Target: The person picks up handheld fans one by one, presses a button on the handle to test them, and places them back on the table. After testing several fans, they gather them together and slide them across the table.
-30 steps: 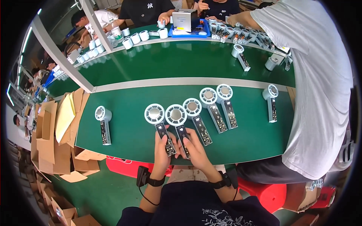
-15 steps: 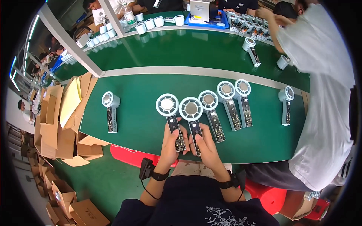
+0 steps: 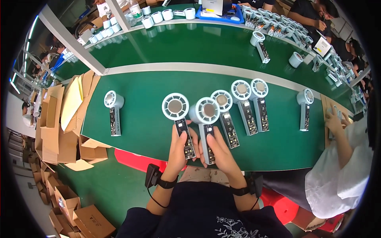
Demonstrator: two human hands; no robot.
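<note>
- Pale-blue plastic forms the left-hand fan [image 3: 181,126], a handheld unit with a round slotted head and a bare circuit board [image 3: 189,150] along its handle; the left hand [image 3: 177,148] grips that handle, thumb over the board.
- Likewise the right hand [image 3: 221,152] is closed around the handle of the right-hand fan [image 3: 209,130], just beside the first, near the front edge of the green table [image 3: 151,81]. Whether either fan rests on the surface, I cannot tell.
- Thumb pressure on exposed components could, I judge, damage or dislodge something on the boards.
- Right of them lies a third fan [image 3: 228,121]; its head overlaps the right-hand fan's in view, contact unclear. A sideways swing could knock it.
- With both handles so near the table's edge, a loosened grip might drop one to the floor.
</note>
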